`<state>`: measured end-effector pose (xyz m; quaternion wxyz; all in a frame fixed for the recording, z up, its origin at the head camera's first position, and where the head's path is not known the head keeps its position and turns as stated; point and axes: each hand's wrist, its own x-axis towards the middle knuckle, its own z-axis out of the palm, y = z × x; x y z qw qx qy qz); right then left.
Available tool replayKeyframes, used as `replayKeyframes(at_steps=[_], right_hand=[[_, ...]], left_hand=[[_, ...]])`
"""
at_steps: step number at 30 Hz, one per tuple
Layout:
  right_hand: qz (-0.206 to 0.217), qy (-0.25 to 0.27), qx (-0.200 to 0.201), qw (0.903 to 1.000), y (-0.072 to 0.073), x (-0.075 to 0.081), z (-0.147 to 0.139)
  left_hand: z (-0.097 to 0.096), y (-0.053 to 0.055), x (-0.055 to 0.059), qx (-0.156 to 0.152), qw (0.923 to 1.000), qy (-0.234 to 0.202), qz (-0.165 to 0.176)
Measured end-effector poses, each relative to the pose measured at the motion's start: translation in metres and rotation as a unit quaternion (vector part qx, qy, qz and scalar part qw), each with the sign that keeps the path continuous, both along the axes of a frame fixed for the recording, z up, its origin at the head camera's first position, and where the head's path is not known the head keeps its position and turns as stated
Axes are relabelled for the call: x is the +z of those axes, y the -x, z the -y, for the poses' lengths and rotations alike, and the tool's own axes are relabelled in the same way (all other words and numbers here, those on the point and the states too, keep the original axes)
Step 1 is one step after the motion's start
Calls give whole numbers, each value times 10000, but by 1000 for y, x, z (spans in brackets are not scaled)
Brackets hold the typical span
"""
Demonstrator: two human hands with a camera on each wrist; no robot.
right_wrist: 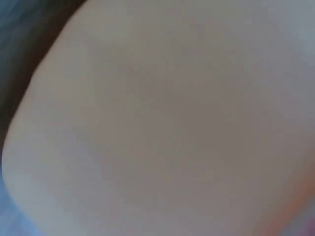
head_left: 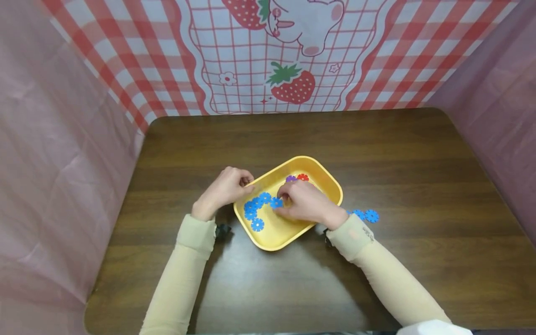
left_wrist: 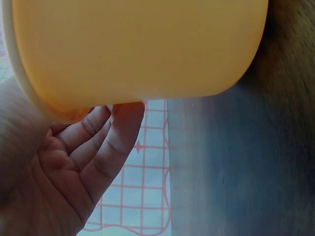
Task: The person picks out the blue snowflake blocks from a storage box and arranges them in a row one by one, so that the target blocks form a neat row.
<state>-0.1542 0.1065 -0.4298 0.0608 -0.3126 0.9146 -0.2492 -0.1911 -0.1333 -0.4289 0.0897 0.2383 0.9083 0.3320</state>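
Observation:
A yellow plastic basin (head_left: 274,238) sits slanted on the table. My left hand (head_left: 228,186) grips its left rim, thumb over the edge; in the left wrist view, the fingers (left_wrist: 110,147) lie along the outer wall. My right hand (head_left: 307,202) reaches inside and pinches a blue notched disc (head_left: 276,203) between thumb and fingers. Several more blue discs (head_left: 257,203) form a curved cluster at the basin's left end. Beyond the right hand lie a purple disc (head_left: 291,178) and a red disc (head_left: 303,177), both partly hidden. A blurred pale surface fills the right wrist view.
More blue discs (head_left: 371,216) lie on the brown wooden table (head_left: 418,177) right of the basin, partly covered by the right sleeve (head_left: 351,235). Behind the table hangs a red-and-white checked cloth (head_left: 293,88) with strawberries. Pink curtains (head_left: 63,163) flank both sides.

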Motion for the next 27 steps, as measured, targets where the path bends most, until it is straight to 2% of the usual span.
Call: replayKeyframes(at_steps=[5, 10, 16, 22, 27], right_hand=[[-147, 320, 72, 9994, 0, 9, -14], [-147, 348, 40, 9993, 0, 18, -26], [32, 153, -264, 9995, -4, 32, -39], [-127, 158, -413, 9989, -6, 39, -58], [-121, 121, -703, 9974, -8, 43, -75]], left_hand=[[0, 0, 0, 3, 10000, 47, -17], [-1, 0, -1, -8, 10000, 60, -44], [-1, 0, -1, 2, 10000, 31, -18], [-1, 0, 0, 20, 10000, 48, 74], [0, 0, 0, 15, 10000, 56, 78]])
